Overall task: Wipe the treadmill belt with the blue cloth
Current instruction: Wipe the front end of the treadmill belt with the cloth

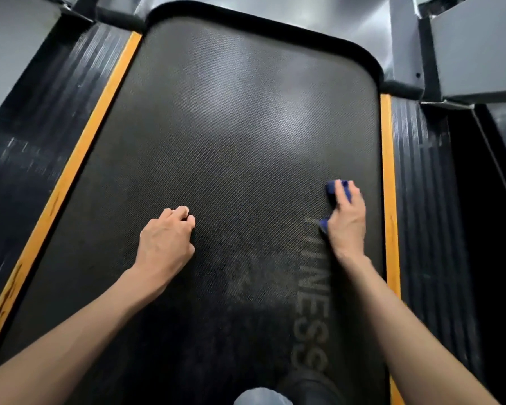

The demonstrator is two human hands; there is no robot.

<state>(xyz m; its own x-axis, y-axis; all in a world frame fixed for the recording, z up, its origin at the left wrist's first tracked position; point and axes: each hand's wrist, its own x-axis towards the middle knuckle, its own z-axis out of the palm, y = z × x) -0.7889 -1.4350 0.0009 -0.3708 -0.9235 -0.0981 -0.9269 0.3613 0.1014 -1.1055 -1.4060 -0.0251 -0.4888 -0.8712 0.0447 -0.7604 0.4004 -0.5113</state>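
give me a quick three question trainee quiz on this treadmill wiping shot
1. Fill in: the left hand rests on the black textured treadmill belt with fingers ____.
2. The right hand holds the small blue cloth: A mid-belt, B near the right orange side strip, C off the belt.
3. True or false: the left hand holds a second cloth.
Key: 1 curled; 2 B; 3 false.
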